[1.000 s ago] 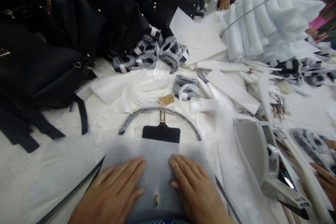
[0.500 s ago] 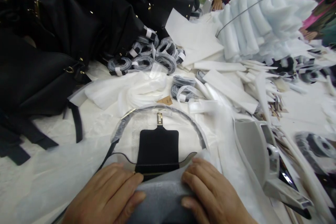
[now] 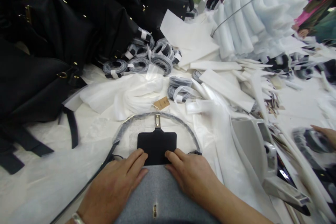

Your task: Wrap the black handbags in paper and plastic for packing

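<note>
A handbag lies in front of me, its front panel (image 3: 168,190) covered in a greyish film with a small gold lock (image 3: 154,211) showing. Its black flap (image 3: 156,143) is folded away from me and ends in a gold clasp plate (image 3: 157,121). Beyond that arches the plastic-wrapped handle (image 3: 183,123). My left hand (image 3: 115,182) grips the bag's upper edge at the left of the flap, thumb on the near side. At the flap's right side, my right hand (image 3: 193,175) pinches the same edge, fingertips on the black piece.
Black bags (image 3: 47,56) are heaped at the left. Coiled wrapped straps (image 3: 139,64), a brown tag (image 3: 161,103) and white sheets (image 3: 189,38) lie ahead. To the right stand a grey tape dispenser (image 3: 252,147) and bundled foam (image 3: 244,21). Another person's hand (image 3: 325,134) reaches in at right.
Both hands have moved up and inward to the flap's base. The bag's front now lies smoother, with its lock showing. Another person's hand has appeared at the right edge.
</note>
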`<action>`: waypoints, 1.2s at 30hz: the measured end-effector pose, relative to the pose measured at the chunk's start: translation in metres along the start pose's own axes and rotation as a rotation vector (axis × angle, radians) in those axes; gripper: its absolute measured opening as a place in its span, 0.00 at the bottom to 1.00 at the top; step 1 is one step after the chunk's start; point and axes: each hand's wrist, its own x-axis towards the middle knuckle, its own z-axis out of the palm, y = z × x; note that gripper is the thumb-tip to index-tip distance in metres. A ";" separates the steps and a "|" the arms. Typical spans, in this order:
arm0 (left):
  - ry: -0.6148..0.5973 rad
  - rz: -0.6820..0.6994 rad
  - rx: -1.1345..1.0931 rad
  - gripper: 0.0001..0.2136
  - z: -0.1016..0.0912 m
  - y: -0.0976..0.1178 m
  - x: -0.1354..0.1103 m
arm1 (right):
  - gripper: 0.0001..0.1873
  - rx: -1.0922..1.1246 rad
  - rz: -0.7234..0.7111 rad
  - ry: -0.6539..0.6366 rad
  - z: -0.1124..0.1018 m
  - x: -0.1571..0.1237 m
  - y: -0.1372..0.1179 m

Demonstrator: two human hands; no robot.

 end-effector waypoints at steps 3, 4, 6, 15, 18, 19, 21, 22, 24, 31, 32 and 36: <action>0.048 -0.018 0.003 0.21 -0.006 0.011 0.003 | 0.13 -0.008 -0.003 0.019 0.002 -0.002 -0.001; 0.084 -0.023 -0.025 0.22 -0.007 0.015 0.003 | 0.13 -0.009 -0.004 0.028 0.003 -0.002 -0.001; 0.151 0.010 -0.106 0.24 -0.009 0.022 -0.002 | 0.12 -0.012 -0.005 0.048 0.004 -0.002 -0.002; 0.052 0.339 0.117 0.24 -0.007 0.021 -0.035 | 0.09 0.030 0.048 0.080 0.003 -0.006 -0.002; -0.002 0.294 0.058 0.31 -0.010 0.028 -0.040 | 0.08 0.127 0.052 0.156 -0.001 -0.012 -0.001; -0.013 0.279 0.022 0.32 -0.010 0.030 -0.041 | 0.08 0.167 0.046 0.199 -0.004 -0.012 0.000; -0.028 0.246 -0.056 0.35 -0.010 0.033 -0.043 | 0.08 0.229 0.034 0.307 -0.012 -0.005 0.001; -0.041 0.231 -0.095 0.36 -0.010 0.034 -0.044 | 0.09 0.245 0.038 0.363 -0.016 0.003 0.002; -0.061 0.211 -0.165 0.35 -0.009 0.034 -0.046 | 0.12 0.288 0.084 0.427 -0.024 0.024 0.003; -0.075 0.183 -0.266 0.30 -0.007 0.034 -0.050 | 0.11 0.499 0.121 0.367 -0.036 0.065 -0.003; -0.075 0.187 -0.265 0.29 -0.007 0.034 -0.050 | 0.11 0.521 0.099 0.387 -0.036 0.056 -0.007; -0.054 0.190 -0.265 0.28 -0.010 0.035 -0.050 | 0.08 0.589 -0.066 0.524 -0.026 -0.004 -0.028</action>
